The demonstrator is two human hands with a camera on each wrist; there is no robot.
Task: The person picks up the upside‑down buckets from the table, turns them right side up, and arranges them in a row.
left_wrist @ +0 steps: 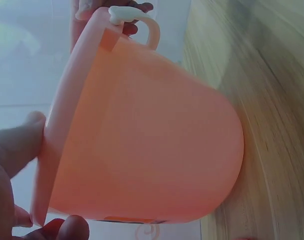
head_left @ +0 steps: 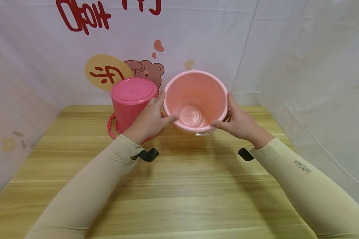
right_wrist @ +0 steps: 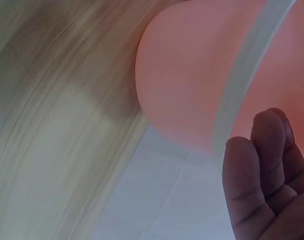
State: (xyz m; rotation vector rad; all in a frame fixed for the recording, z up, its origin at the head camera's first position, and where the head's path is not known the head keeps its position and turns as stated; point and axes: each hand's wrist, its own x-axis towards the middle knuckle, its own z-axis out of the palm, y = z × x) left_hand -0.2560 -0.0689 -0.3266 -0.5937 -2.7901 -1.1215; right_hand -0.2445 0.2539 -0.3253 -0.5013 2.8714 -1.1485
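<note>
A light pink bucket (head_left: 194,99) tilts with its mouth toward me, its base close over the wooden table. My left hand (head_left: 151,119) grips the rim from the left, thumb over the edge and fingers along the outside. On the opposite side, my right hand (head_left: 240,122) holds the rim with its thumb at the front edge. The white bucket handle (right_wrist: 236,95) runs down the outer wall near the right fingers in the right wrist view. In the left wrist view, the bucket wall (left_wrist: 152,130) shows from the side, with a white handle hinge (left_wrist: 124,15) at the rim.
Beside my left hand a darker pink bucket (head_left: 128,109) stands upside down, its handle (head_left: 110,126) lying against the table. The wooden table (head_left: 197,192) reaches back to a white printed backdrop (head_left: 209,39). Another white sheet (head_left: 317,83) hangs along the right side.
</note>
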